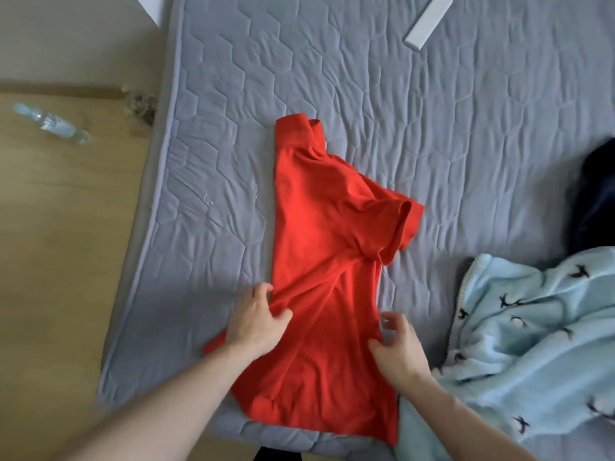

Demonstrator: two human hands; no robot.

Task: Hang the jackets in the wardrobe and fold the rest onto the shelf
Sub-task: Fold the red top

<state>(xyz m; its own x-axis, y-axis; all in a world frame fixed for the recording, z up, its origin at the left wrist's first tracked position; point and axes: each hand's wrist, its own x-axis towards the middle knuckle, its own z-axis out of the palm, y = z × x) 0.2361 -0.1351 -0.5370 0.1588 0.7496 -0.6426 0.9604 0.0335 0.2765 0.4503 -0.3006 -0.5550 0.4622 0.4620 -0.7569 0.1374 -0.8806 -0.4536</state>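
Far left: clear plastic water bottle (51,123) lies on its side on the light wood floor (60,244), well apart from the bed. Near the bed's left edge, a small brownish clump (139,104) on the floor, too blurred to tell what it is.

Grey quilted mattress cover w/ hexagon stitching (416,121) fills the middle & right. Towards the top, a flat white rectangular bar-shaped object (428,20) lies at an angle.

Centre: red short-sleeved polo shirt (319,261) lies on the mattress cover, folded lengthwise, collar pointing away from the person, hem nearest them. Left side is a straight fold line; one sleeve sticks out to the right.

Left hand (256,322) pinches the shirt's left edge near the lower part, thumb & fingers closed on a bunch of fabric. Right hand (397,351) is at the shirt's right edge, fingers curled, thumb & fingertips on the cloth; looks like a pinch on the edge, tho the grip is partly hidden.

Right: light blue fleece garment w/ small dark bird-like prints (532,344) is crumpled on the bed, just beside the shirt's lower right corner & under the right forearm. Above it at the far right edge, a dark navy garment (595,201), mostly cut off.
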